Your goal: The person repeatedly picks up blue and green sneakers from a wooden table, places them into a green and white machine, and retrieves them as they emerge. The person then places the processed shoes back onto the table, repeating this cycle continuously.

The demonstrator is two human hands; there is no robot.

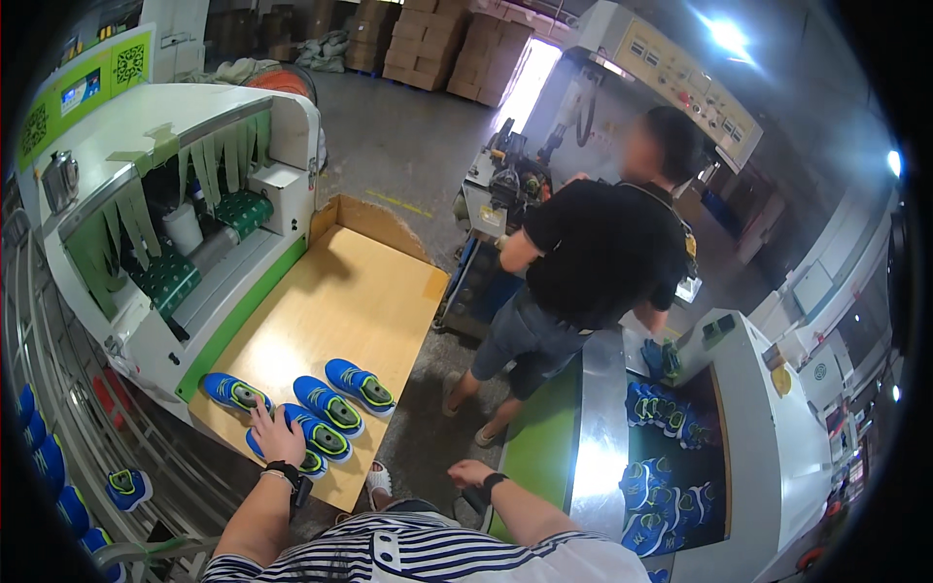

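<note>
Several blue sneakers with lime-green trim and white soles stand together on the near end of a light wooden table. My left hand (279,437) is over them, fingers spread and pointing away from me. Its fingertips reach the heel of the leftmost sneaker (231,391), and the hand partly covers another sneaker below. To its right are a middle sneaker (330,406) and a far-right sneaker (360,386). My right hand (471,474) hangs in front of my body, fingers loosely curled, with nothing visible in it.
A white-and-green machine (209,146) with strip curtains adjoins the wooden table (340,282). Ahead right, a person in black (607,243) stands at another machine. More sneakers (666,505) lie on the right conveyor. At left, a curved metal rack (73,379) holds sneakers.
</note>
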